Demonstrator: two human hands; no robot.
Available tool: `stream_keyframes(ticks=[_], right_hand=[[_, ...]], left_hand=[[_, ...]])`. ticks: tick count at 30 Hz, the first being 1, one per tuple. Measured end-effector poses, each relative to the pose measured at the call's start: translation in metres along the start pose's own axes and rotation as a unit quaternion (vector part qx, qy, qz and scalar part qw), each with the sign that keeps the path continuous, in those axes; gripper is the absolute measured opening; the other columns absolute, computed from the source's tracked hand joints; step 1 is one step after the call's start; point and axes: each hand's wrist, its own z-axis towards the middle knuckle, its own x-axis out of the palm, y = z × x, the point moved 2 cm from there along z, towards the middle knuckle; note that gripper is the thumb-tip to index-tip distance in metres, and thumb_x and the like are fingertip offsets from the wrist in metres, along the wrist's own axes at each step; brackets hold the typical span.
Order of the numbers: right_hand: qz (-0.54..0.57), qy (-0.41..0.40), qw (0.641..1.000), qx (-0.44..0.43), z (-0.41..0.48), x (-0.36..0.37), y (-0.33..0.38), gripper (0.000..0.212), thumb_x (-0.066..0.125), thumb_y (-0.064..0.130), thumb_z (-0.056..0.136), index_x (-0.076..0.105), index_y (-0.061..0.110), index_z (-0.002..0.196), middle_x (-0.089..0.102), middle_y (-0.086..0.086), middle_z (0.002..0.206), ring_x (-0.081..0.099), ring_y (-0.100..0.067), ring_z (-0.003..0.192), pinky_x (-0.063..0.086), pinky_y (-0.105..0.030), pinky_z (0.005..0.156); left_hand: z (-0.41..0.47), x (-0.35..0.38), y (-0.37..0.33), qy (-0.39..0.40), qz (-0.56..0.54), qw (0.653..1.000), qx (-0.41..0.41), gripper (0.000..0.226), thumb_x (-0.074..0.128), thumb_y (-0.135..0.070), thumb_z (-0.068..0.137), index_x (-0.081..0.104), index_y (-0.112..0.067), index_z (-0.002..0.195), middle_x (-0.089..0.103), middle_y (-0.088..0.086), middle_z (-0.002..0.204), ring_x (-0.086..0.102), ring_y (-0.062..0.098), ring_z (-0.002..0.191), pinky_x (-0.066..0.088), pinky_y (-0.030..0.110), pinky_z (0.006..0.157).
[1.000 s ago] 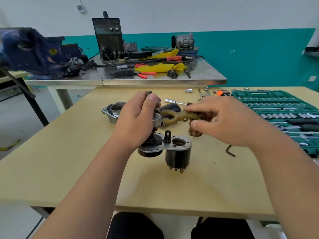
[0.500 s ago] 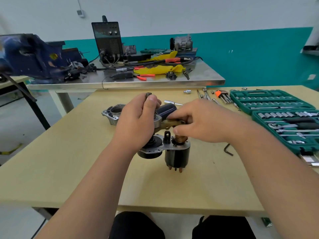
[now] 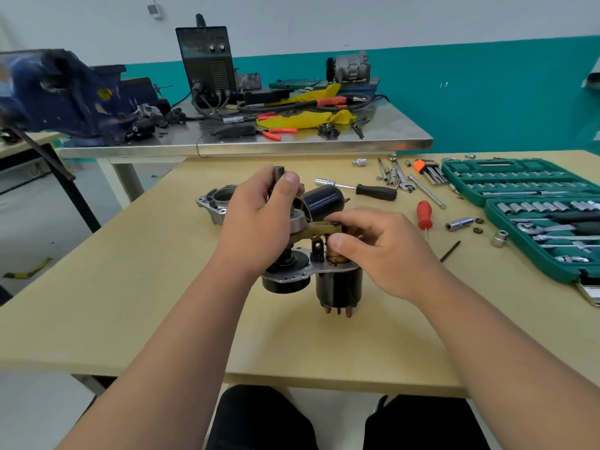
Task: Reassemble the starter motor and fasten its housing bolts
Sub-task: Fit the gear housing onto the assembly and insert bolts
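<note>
The starter motor stands upright mid-table: a metal plate [image 3: 337, 271] joins a black end part [image 3: 284, 284] and the black solenoid [image 3: 339, 289] with copper terminals below. My left hand [image 3: 256, 222] grips the armature shaft [image 3: 278, 173] and drive gear above the plate. A brass shift fork [image 3: 319, 229] runs from the gear toward the solenoid; my right hand [image 3: 376, 248] pinches its end and the copper plunger [image 3: 334, 258] sitting in the solenoid's top. A black motor case [image 3: 321, 199] lies behind the hands. The aluminium nose housing [image 3: 216, 203] lies to the left.
A green socket set [image 3: 532, 203] lies open at the right. Loose tools lie nearby: a red screwdriver [image 3: 424, 216], a black-handled driver [image 3: 373, 190], sockets [image 3: 459, 223], hex keys [image 3: 428, 170] and nuts. A steel bench [image 3: 292, 142] with a welder and a blue vise [image 3: 58, 95] stands behind.
My right hand brought the brass fork and copper plunger leftward and down from mid-air onto the solenoid's top. My left hand stayed gripping the shaft.
</note>
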Motion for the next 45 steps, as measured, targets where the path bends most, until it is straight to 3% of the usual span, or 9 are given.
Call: stream_keyframes(ticks=[3,8,12,17,22,26,31,40,45], right_hand=[[0.045,-0.024,0.999,-0.006,-0.004,0.005,0.000,0.023,0.063,0.033,0.084,0.066,0.042,0.105,0.067,0.017,0.094,0.062,-0.002,0.090,0.053,-0.026,0.077],[0.040,-0.016,0.999,-0.018,-0.008,0.002,0.001,0.029,0.062,0.031,0.086,0.062,0.041,0.113,0.062,0.024,0.104,0.058,0.004,0.101,0.050,-0.021,0.084],[-0.063,0.068,0.993,-0.074,-0.021,0.003,0.001,0.072,0.057,0.047,0.081,0.024,0.045,0.145,0.025,0.042,0.135,0.026,0.023,0.123,0.033,-0.010,0.094],[-0.207,0.177,0.953,-0.134,-0.021,0.000,-0.001,0.116,0.078,0.059,0.063,-0.007,0.050,0.141,-0.021,0.049,0.136,0.001,0.030,0.119,0.019,-0.013,0.095],[-0.194,0.142,0.960,-0.146,-0.026,0.012,-0.007,0.108,0.081,0.052,0.064,0.004,0.046,0.139,0.001,0.035,0.142,0.019,0.013,0.117,0.026,-0.010,0.091],[-0.150,0.077,0.971,-0.169,-0.030,0.021,-0.010,0.095,0.080,0.042,0.068,0.017,0.036,0.139,0.025,0.014,0.138,0.039,-0.005,0.117,0.040,-0.020,0.094],[-0.124,0.076,0.980,-0.137,-0.028,0.022,-0.014,0.101,0.085,0.042,0.062,0.017,0.038,0.137,0.024,0.023,0.127,0.028,0.012,0.112,0.020,0.007,0.091],[-0.065,0.023,0.996,-0.063,-0.027,0.022,-0.027,0.087,0.082,0.042,0.064,0.032,0.034,0.135,0.040,0.023,0.115,0.040,0.018,0.107,0.032,0.003,0.084],[-0.048,-0.034,0.998,-0.027,-0.028,0.011,-0.034,0.082,0.080,0.041,0.060,0.035,0.041,0.129,0.041,0.030,0.114,0.047,0.011,0.105,0.040,-0.002,0.076]], left_hand=[[-0.002,0.002,-0.001,-0.009,-0.007,1.000,0.000,0.028,0.044,-0.030,0.095,0.063,-0.017,0.081,0.050,-0.018,0.055,0.050,0.003,0.056,0.040,0.015,0.052],[-0.004,0.003,-0.005,-0.017,-0.043,0.999,0.008,0.026,0.045,-0.035,0.091,0.063,-0.021,0.079,0.051,-0.011,0.059,0.063,0.041,0.076,0.052,0.058,0.069],[-0.006,0.004,-0.009,-0.023,-0.033,0.999,0.030,0.026,0.045,-0.035,0.091,0.063,-0.020,0.080,0.053,-0.012,0.059,0.063,0.039,0.073,0.051,0.059,0.067],[-0.006,0.004,-0.012,-0.014,-0.027,0.999,0.037,0.027,0.045,-0.033,0.090,0.063,-0.016,0.081,0.052,-0.014,0.058,0.062,0.037,0.073,0.052,0.055,0.068],[-0.008,0.003,-0.007,-0.035,-0.068,0.997,-0.004,0.025,0.046,-0.030,0.090,0.062,-0.015,0.078,0.057,0.014,0.066,0.061,0.046,0.076,0.055,0.040,0.054],[-0.009,0.003,-0.002,-0.045,-0.059,0.997,-0.017,0.026,0.046,-0.032,0.090,0.063,-0.016,0.078,0.065,0.014,0.069,0.066,0.036,0.074,0.053,0.058,0.067],[-0.003,0.008,-0.004,-0.037,-0.036,0.999,-0.014,0.026,0.045,-0.033,0.091,0.063,-0.018,0.079,0.060,0.010,0.066,0.064,0.038,0.077,0.052,0.058,0.070],[0.016,0.014,0.012,0.060,0.016,0.996,-0.064,0.036,0.036,-0.042,0.098,0.064,-0.020,0.104,0.063,-0.010,0.090,0.064,0.020,0.091,0.051,0.042,0.080],[0.014,-0.037,0.059,-0.116,-0.020,0.986,-0.116,0.024,0.037,-0.039,0.097,0.060,-0.035,0.103,0.066,-0.010,0.101,0.063,0.010,0.090,0.055,0.034,0.075]])
